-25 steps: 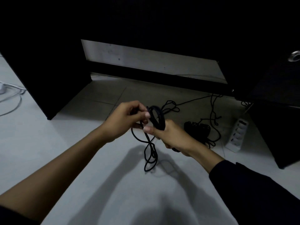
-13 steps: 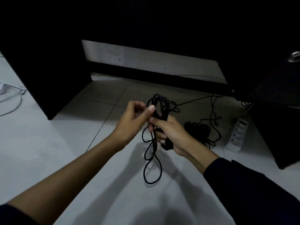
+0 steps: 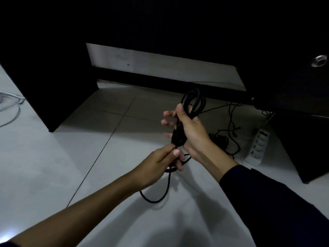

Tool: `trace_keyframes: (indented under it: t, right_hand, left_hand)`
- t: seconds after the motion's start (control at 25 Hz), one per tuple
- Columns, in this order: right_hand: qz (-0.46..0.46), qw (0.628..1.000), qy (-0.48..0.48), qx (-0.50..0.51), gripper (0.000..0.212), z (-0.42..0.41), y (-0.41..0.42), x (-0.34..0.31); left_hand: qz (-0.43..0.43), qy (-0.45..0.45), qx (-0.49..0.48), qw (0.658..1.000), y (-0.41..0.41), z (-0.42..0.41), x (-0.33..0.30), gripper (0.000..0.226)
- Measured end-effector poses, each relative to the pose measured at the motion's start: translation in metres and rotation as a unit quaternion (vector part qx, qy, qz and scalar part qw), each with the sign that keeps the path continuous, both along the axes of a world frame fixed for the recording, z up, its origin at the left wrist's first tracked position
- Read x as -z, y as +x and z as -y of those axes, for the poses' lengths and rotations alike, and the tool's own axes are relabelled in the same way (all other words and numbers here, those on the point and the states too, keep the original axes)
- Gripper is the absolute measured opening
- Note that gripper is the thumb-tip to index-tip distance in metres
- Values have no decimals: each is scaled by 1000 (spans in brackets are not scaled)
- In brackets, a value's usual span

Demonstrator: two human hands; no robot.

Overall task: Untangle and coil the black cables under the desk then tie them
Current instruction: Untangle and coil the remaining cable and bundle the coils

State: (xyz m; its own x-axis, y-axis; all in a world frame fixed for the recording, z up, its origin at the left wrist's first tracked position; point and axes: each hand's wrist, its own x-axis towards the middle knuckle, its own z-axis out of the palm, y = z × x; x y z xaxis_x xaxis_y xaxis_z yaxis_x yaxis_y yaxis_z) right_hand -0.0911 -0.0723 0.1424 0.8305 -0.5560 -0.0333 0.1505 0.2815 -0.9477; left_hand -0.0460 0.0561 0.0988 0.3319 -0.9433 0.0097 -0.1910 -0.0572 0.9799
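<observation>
1. Floor: pale grey glossy tiled floor [image 3: 53, 166], dark grout lines, dim lighting, soft shadow of the person in the foreground.
2. Black flat-panel desk [image 3: 53, 68] fills the top of the view: side panel at left standing on the tiles, drawer unit at right with a round silver pull [image 3: 319, 60].
3. Pale scuffed wall strip [image 3: 160, 65] visible through the gap under the desk, black crossbar just below it.
4. Right hand [image 3: 192, 132], dark sleeve at the wrist, wrapped around a coiled bundle of black round cable [image 3: 194, 102]; coil held upright above the floor, loops sticking out over the thumb, fingertips showing past the far side.
5. Left hand [image 3: 160, 163], bare forearm, pinching the cable strand just under the coil between thumb and fingers.
6. Loose tail of the same cable hangs down in a loop to the tiles below the left hand.
7. Second tangled pile of black thin cables [image 3: 220, 139] on the floor behind the right wrist, strands running back under the desk.
8. White multi-socket power strip [image 3: 257, 148] on the floor beside the drawer unit.
9. White thin cord [image 3: 12, 113] curling on the tiles at the far left.
</observation>
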Motion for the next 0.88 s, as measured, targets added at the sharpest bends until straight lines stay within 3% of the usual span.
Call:
trace_keyframes:
  t: [0.12, 0.24, 0.36, 0.6, 0.88]
  right_hand:
    - [31, 998, 50, -35, 15, -3, -1, -6]
    - [8, 995, 87, -36, 21, 2, -3, -9]
    - [-9, 993, 105, -53, 22, 10, -3, -14]
    - [-107, 989, -51, -87, 14, 12, -7, -7]
    - [-185, 945, -268, -34, 16, -1, -3, 2]
  left_hand:
    - [-5, 16, 13, 1000, -2, 2, 12, 38]
    - [35, 48, 49, 997, -2, 0, 26, 34]
    - [19, 96, 37, 995, 6, -8, 39, 25]
    - [65, 25, -78, 995, 51, -16, 10, 21]
    - [275, 16, -92, 957, 56, -5, -33, 18]
